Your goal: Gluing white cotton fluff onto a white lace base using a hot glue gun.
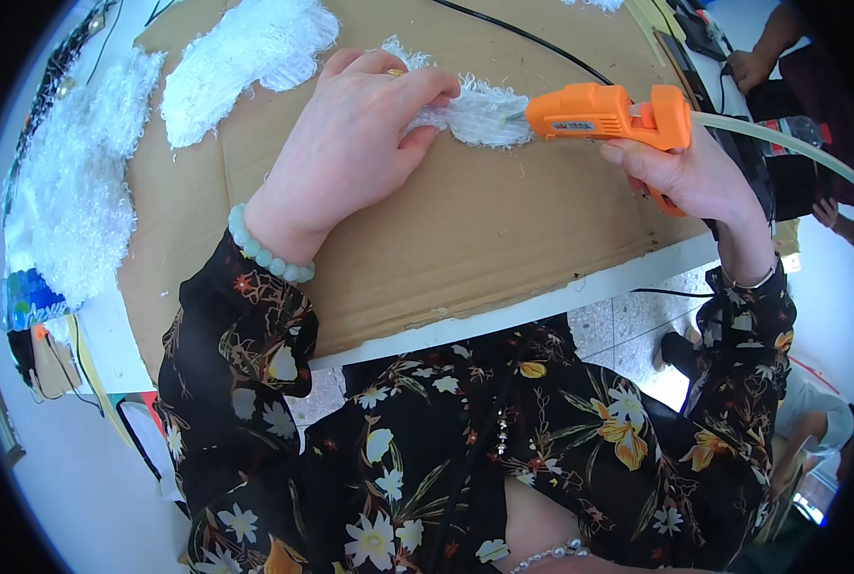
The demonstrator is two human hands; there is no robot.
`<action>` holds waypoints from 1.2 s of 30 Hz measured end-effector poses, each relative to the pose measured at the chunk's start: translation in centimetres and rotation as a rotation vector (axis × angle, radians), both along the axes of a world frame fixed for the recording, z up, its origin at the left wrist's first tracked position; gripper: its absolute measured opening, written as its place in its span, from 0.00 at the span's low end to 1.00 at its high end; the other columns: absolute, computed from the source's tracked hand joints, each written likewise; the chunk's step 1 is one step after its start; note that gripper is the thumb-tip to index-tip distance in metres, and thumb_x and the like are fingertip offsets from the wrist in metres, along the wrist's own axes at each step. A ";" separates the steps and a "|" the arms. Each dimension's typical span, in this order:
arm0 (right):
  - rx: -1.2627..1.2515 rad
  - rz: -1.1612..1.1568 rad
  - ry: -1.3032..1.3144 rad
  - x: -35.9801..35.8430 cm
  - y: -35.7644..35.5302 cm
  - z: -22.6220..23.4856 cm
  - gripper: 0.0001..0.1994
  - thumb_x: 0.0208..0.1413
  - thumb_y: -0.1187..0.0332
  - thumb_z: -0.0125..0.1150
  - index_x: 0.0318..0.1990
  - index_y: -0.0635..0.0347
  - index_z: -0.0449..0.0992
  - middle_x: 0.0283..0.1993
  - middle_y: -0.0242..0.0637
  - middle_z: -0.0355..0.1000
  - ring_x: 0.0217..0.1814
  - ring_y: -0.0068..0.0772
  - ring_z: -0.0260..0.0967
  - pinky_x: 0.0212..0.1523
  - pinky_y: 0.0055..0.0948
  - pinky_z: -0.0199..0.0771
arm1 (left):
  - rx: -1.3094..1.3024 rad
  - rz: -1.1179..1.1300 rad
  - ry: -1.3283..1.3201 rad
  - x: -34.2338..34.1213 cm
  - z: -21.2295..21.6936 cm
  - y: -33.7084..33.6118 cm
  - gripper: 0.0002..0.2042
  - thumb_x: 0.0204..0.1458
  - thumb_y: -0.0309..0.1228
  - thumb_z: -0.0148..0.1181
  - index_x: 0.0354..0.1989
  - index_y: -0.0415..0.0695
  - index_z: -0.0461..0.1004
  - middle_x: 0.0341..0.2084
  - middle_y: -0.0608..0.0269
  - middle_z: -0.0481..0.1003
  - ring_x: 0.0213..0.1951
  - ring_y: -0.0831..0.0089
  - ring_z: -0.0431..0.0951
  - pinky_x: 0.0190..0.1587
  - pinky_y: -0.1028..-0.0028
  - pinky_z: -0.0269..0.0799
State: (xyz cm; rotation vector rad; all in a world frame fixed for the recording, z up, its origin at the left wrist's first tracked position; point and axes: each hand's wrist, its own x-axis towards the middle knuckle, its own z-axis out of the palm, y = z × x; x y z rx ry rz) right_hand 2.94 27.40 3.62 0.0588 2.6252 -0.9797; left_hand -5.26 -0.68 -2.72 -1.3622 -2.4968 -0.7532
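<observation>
At the far left edge a clear plastic bottle (18, 298) with a blue cap and a coloured label band is seen lying on its side, just below a heap of white fluffy fibre (68, 206) that is spread along the white tabletop (542, 304). A large sheet of brown cardboard (484, 230) is laid over most of the tabletop, and a second tuft of white fibre (245, 59) is lying on its upper left part.

The left hand (355, 134), with a pale green bead bracelet (266, 253) worn at the wrist, is pressed down on the cardboard; its fingers (417, 91) are closed on the left end of a small strip of white fluffy trim (480, 113), which is held flat against the sheet near its middle top.

The nozzle of an orange glue gun (604, 113) is set against the right end of that strip. A small grey rectangular label is carried on the side of the gun (its print is too small to be made out), and a pale glue stick (781, 139) is seen jutting from the back. The gun is gripped by the right hand (680, 172), the fingers wrapped around the handle.

A black cable (532, 40) is run across the cardboard's upper part. At the upper right, another person's hand (747, 67) is rested near a dark device.
</observation>
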 end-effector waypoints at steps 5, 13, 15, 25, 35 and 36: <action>-0.061 0.040 0.023 -0.4 -0.5 0.1 0.21 0.54 0.51 0.62 0.46 0.59 0.74 0.23 0.25 0.67 0.23 0.17 0.68 0.26 0.21 0.67 | 0.080 -0.023 0.070 0.1 -0.1 -0.3 0.13 0.42 0.23 0.59 0.40 0.44 0.74 0.28 0.62 0.77 0.39 0.60 0.75 0.52 0.61 0.63; -0.075 0.091 0.028 -1.1 -0.7 0.2 0.20 0.54 0.51 0.61 0.43 0.59 0.74 0.24 0.26 0.67 0.24 0.18 0.67 0.26 0.20 0.66 | 0.042 0.013 0.062 0.9 1.4 -0.9 0.14 0.43 0.23 0.59 0.41 0.44 0.74 0.29 0.62 0.78 0.40 0.60 0.75 0.53 0.62 0.63; -0.112 0.069 0.029 -1.0 0.4 0.3 0.19 0.54 0.52 0.61 0.43 0.60 0.73 0.24 0.27 0.67 0.24 0.18 0.68 0.26 0.21 0.67 | 0.041 -0.007 0.049 0.4 0.9 0.1 0.14 0.43 0.23 0.59 0.41 0.44 0.74 0.28 0.62 0.78 0.40 0.60 0.74 0.53 0.62 0.63; -0.756 -0.048 0.247 0.3 2.5 0.5 0.16 0.61 0.56 0.50 0.32 0.61 0.71 0.22 0.32 0.68 0.21 0.23 0.70 0.23 0.23 0.71 | 0.193 0.069 -0.234 -0.3 0.6 0.9 0.10 0.46 0.27 0.61 0.39 0.43 0.75 0.31 0.58 0.78 0.41 0.59 0.74 0.51 0.62 0.65; -1.411 0.083 0.406 -5.9 -1.3 -4.1 0.18 0.63 0.53 0.49 0.47 0.60 0.69 0.28 0.40 0.73 0.25 0.31 0.72 0.30 0.30 0.78 | -0.002 0.137 0.364 4.8 2.1 3.5 0.16 0.30 0.31 0.72 0.30 0.46 0.74 0.34 0.62 0.73 0.44 0.58 0.70 0.51 0.56 0.63; -1.262 -0.346 0.244 -5.2 -2.1 -3.5 0.18 0.63 0.54 0.50 0.48 0.60 0.68 0.28 0.40 0.73 0.26 0.30 0.72 0.26 0.28 0.77 | -0.018 0.141 0.374 5.3 1.7 4.0 0.16 0.30 0.31 0.72 0.30 0.46 0.74 0.34 0.62 0.73 0.44 0.58 0.70 0.51 0.56 0.63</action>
